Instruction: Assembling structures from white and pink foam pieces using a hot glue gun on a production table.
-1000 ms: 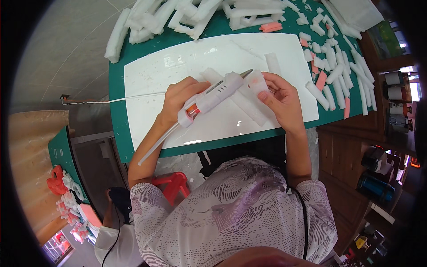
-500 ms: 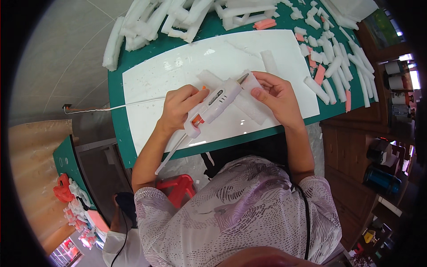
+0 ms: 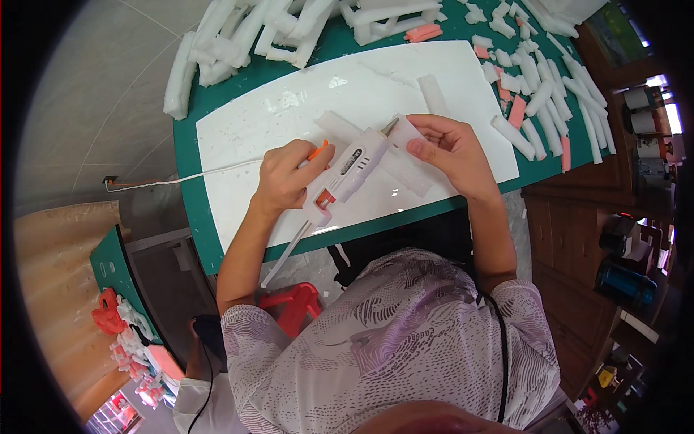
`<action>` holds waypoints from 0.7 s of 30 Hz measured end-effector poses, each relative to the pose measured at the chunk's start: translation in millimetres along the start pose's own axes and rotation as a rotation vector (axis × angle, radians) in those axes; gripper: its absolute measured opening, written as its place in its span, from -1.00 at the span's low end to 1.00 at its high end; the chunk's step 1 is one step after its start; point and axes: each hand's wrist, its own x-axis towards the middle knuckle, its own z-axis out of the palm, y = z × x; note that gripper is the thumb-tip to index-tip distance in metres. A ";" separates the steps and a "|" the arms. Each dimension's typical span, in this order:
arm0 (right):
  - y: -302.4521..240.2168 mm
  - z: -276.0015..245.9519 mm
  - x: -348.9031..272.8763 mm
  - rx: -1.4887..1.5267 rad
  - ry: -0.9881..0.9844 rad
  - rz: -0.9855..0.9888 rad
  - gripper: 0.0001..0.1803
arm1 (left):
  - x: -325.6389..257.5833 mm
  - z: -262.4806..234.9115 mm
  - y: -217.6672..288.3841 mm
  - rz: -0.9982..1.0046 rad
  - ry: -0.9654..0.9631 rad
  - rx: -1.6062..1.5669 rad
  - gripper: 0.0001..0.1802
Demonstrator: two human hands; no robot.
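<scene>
My left hand [image 3: 289,173] is closed around the handle of a white hot glue gun [image 3: 354,166], with its orange trigger [image 3: 318,151] showing by my fingers. A clear glue stick [image 3: 288,253] pokes out of the gun's back end toward me. The metal nozzle touches or nearly touches a small white foam piece [image 3: 409,132], pinched between thumb and fingers of my right hand [image 3: 455,153]. Beneath the gun and my hands lies a long white foam strip [image 3: 408,177], partly covered by them. Whether glue is coming out is too small to tell.
A white board [image 3: 253,130] covers much of the green table [image 3: 189,173]. Another foam strip [image 3: 433,95] rests on it. Foam frames [image 3: 300,32] stand at the far left, loose white and pink pieces [image 3: 538,94] at the right. The gun's white cord [image 3: 210,171] runs left. A red stool [image 3: 296,307] stands below.
The orange trigger shows more beside my left fingers. Both hands keep their holds and the nozzle stays at the foam piece. The whole view has shifted slightly.
</scene>
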 end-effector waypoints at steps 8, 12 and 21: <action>-1.0 -1.8 0.7 -0.030 -0.034 0.022 -0.56 | -1.6 -2.8 0.9 0.056 0.008 0.101 -0.59; -1.9 -2.9 -0.2 -0.037 -0.039 0.024 -0.57 | -1.9 -3.1 1.3 0.085 0.007 0.138 -0.61; -3.9 -4.1 -0.2 -0.099 -0.035 0.038 -0.55 | -1.1 -2.8 1.0 0.084 0.001 0.150 -0.59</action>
